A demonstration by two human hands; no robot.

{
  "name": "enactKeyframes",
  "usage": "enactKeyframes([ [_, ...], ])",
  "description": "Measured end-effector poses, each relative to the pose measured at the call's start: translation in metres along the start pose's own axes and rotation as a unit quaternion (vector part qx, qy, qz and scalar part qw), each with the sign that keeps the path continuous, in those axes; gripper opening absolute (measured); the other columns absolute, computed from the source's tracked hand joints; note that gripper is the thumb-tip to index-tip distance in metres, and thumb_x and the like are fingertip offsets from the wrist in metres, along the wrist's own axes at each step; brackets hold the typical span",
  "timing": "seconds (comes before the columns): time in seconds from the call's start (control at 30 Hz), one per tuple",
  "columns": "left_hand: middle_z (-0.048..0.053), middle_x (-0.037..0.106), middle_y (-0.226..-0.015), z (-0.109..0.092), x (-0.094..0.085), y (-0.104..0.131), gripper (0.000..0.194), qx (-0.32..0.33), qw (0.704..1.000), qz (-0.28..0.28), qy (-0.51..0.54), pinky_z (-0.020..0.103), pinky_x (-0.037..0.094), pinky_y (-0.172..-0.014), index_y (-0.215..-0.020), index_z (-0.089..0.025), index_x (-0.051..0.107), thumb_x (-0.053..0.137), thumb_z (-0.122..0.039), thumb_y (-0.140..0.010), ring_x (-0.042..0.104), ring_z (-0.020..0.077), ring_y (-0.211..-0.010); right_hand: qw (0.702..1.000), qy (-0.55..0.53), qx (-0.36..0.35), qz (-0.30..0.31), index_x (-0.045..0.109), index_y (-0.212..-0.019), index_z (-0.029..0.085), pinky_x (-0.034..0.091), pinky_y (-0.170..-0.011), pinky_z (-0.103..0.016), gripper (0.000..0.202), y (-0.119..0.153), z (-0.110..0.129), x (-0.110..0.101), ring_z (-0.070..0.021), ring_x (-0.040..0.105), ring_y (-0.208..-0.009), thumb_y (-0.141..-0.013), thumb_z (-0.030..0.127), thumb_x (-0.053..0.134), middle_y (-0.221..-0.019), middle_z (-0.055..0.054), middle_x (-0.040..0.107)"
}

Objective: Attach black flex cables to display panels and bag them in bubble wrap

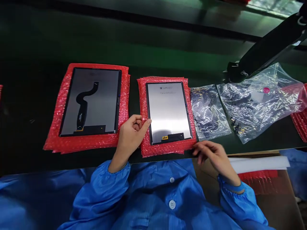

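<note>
A silvery display panel lies back side up on red bubble-wrap sleeves in front of me. At its left edge is my left hand, thumb on the rim and the other fingers curled, holding nothing. My right hand hovers by the lower right corner of the sleeves, fingers loosely bent and apart, with nothing in it. To the left, a darker display panel with a curved black flex cable rests on another red bubble-wrap stack.
Right of the panels lie a clear bag of flex cables and a larger clear bag with small parts. A black arm reaches in from the upper right. Below the table edge stands a box holding white foam and red wrap.
</note>
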State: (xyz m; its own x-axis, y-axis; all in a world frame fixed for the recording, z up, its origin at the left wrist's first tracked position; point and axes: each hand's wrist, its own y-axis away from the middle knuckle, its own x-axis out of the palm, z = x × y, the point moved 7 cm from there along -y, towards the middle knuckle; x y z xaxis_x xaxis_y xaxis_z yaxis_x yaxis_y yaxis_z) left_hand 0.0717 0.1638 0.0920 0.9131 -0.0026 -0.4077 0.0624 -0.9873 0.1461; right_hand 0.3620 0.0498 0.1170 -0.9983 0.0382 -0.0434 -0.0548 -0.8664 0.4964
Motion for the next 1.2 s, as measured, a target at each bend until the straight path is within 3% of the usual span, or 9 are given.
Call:
enactKeyframes([
  [0.13, -0.004, 0.055, -0.069, -0.010, -0.002, 0.002, 0.037, -0.002, 1.000, 0.001, -0.023, 0.026, 0.035, -0.052, -0.087, -0.020, 0.065, 0.076, -0.053, -0.078, 0.045, 0.0109, -0.055, 0.968, 0.082, -0.031, -0.233, 0.078, -0.085, 0.016, 0.051, -0.040, -0.025, 0.050, 0.012, -0.010, -0.080, -0.0147, 0.062, -0.047, -0.075, 0.064, 0.085, -0.068, -0.006, 0.074],
  [0.23, -0.004, 0.053, -0.065, -0.012, -0.001, 0.002, 0.036, -0.004, 1.000, 0.013, -0.027, 0.026, 0.032, -0.051, -0.083, -0.020, 0.064, 0.074, -0.054, -0.079, 0.043, 0.0106, -0.054, 0.952, 0.081, -0.020, -0.295, 0.077, -0.093, 0.014, 0.047, -0.037, -0.024, 0.057, 0.013, -0.026, -0.104, -0.0136, 0.060, -0.044, -0.072, 0.066, 0.086, -0.067, -0.005, 0.072],
  [0.43, -0.005, 0.049, -0.060, -0.013, -0.003, 0.002, 0.036, -0.009, 1.000, 0.007, -0.028, 0.026, 0.028, -0.049, -0.081, -0.020, 0.064, 0.072, -0.055, -0.078, 0.040, 0.0104, -0.051, 0.961, 0.043, -0.036, -0.271, 0.076, -0.106, 0.014, 0.042, -0.037, -0.023, 0.056, 0.003, -0.025, -0.089, -0.0112, 0.057, -0.043, -0.077, 0.061, 0.083, -0.070, -0.002, 0.071],
  [0.57, -0.006, 0.048, -0.060, -0.012, -0.004, 0.003, 0.036, -0.007, 0.999, 0.006, -0.036, 0.026, 0.030, -0.049, -0.081, -0.020, 0.064, 0.072, -0.055, -0.080, 0.040, 0.0105, -0.051, 0.958, 0.068, -0.026, -0.276, 0.077, -0.099, 0.014, 0.043, -0.039, -0.024, 0.051, 0.006, -0.020, -0.087, -0.0127, 0.056, -0.042, -0.076, 0.060, 0.083, -0.063, -0.001, 0.068],
  [0.67, -0.006, 0.048, -0.062, -0.011, -0.004, 0.003, 0.037, -0.002, 0.999, 0.005, -0.035, 0.026, 0.030, -0.049, -0.082, -0.019, 0.065, 0.073, -0.055, -0.080, 0.040, 0.0103, -0.052, 0.942, 0.110, -0.023, -0.316, 0.078, -0.097, 0.014, 0.045, -0.042, -0.027, 0.052, 0.015, -0.023, -0.094, -0.0152, 0.058, -0.044, -0.077, 0.061, 0.081, -0.063, -0.003, 0.068],
  [0.83, -0.005, 0.049, -0.064, -0.009, -0.004, 0.004, 0.035, 0.005, 1.000, 0.002, -0.030, 0.026, 0.030, -0.050, -0.084, -0.020, 0.066, 0.074, -0.054, -0.081, 0.040, 0.0105, -0.054, 0.885, 0.272, -0.052, -0.374, 0.079, -0.120, 0.011, 0.047, -0.056, -0.031, 0.062, 0.028, -0.027, -0.099, -0.0184, 0.060, -0.052, -0.090, 0.064, 0.066, -0.059, -0.002, 0.065],
  [1.0, -0.005, 0.050, -0.063, -0.010, -0.005, 0.005, 0.035, 0.003, 1.000, 0.004, -0.030, 0.025, 0.031, -0.050, -0.085, -0.021, 0.065, 0.075, -0.054, -0.082, 0.041, 0.0107, -0.054, 0.854, 0.395, -0.083, -0.330, 0.072, -0.136, 0.009, 0.037, -0.057, -0.030, 0.069, 0.021, -0.019, -0.081, -0.0167, 0.051, -0.049, -0.098, 0.063, 0.053, -0.050, 0.004, 0.051],
  [1.2, -0.004, 0.052, -0.066, -0.012, -0.005, 0.005, 0.036, 0.003, 1.000, -0.001, -0.028, 0.026, 0.032, -0.050, -0.084, -0.020, 0.065, 0.074, -0.055, -0.081, 0.042, 0.0106, -0.054, 0.860, 0.398, -0.094, -0.305, 0.063, -0.148, 0.013, 0.033, -0.057, -0.031, 0.078, 0.009, -0.004, -0.069, -0.0182, 0.051, -0.047, -0.097, 0.071, 0.051, -0.048, 0.005, 0.050],
])
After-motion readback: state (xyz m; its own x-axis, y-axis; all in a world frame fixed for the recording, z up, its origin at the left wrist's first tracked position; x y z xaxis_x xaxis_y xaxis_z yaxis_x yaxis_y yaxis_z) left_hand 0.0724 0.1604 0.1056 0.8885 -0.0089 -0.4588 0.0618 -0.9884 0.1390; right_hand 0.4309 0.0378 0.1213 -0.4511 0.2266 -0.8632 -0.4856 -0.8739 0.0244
